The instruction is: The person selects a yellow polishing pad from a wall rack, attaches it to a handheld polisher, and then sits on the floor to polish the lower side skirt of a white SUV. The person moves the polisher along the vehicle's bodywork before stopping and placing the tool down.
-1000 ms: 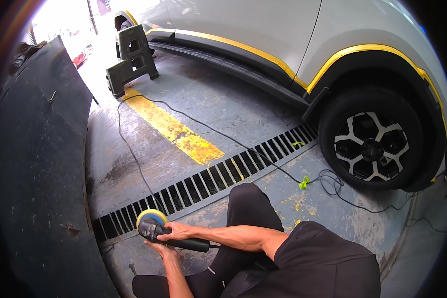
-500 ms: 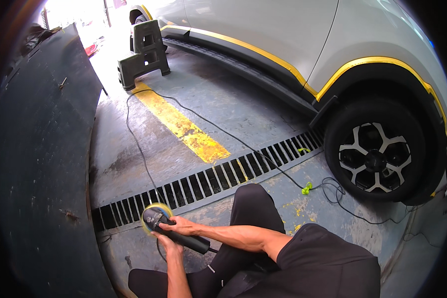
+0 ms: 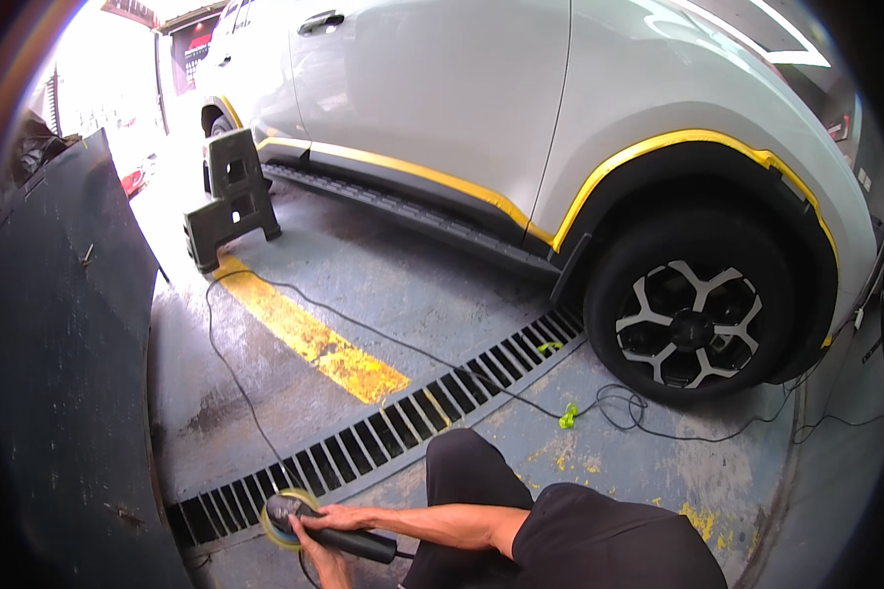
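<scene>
Polisher: The black polisher is held low in front of the bent knee, near the drain grate; whether the floor is touched cannot be told.
Right hand: The body is gripped just behind the head by the right hand, its fingers wrapped over the top.
Left hand: The near side of the head is touched by fingers of the left hand; whether they are closed round it cannot be told.
Pad: The yellow-rimmed pad is turned away from view, so its face is hidden.
Good handling: The weight is probably best carried by the right hand, while the left fingertips should be kept clear of the pad's rim.
Cord care: The cord, which is laid across the floor and grate, should be kept away from the pad.
Changed since half a second ago: The view is tilted upward, so more of the car is shown and the polisher is seen lower; more of the pad's lower-left edge is exposed.
</scene>
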Demonstrator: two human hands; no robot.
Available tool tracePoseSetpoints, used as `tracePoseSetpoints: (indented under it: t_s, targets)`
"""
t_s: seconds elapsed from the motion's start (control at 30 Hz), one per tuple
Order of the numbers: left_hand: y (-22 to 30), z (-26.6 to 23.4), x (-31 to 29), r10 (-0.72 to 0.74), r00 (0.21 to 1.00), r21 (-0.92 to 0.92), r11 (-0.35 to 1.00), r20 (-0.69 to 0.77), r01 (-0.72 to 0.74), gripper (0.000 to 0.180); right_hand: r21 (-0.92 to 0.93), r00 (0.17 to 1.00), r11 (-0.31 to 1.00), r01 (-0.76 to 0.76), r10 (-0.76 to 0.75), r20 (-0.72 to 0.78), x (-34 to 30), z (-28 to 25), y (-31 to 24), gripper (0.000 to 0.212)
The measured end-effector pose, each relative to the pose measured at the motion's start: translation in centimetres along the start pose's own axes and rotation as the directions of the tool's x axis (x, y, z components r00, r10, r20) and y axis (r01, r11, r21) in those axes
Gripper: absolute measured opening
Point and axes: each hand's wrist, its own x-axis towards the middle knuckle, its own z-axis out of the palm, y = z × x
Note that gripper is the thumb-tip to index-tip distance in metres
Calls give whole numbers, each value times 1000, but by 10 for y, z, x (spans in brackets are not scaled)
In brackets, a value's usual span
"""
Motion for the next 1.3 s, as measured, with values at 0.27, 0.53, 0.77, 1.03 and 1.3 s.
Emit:
tracePoseSetpoints:
  t_s: [0.27,0.53,0.77,1.03,1.3]
  targets:
    - [-36,-29,32,96,985,116,990,-146,-79,89,-12,982,999,-32,29,-185,-7,8,2,80]
    - [-44,-2,1,180,925,258,961,-334,-94,79,-338,898,929,154,-274,-345,5,5,15,74]
    - [-32,6,-12,299,902,572,817,-311,-73,95,-120,973,992,40,-65,-220,-18,10,11,72]
    - [-9,-46,7,321,603,536,816,-731,215,83,-78,969,994,-80,59,-238,-25,25,-9,64]
    - [-10,-73,37,25,810,28,1000,-586,-10,93,-219,972,975,-31,-21,-233,-27,31,3,73]
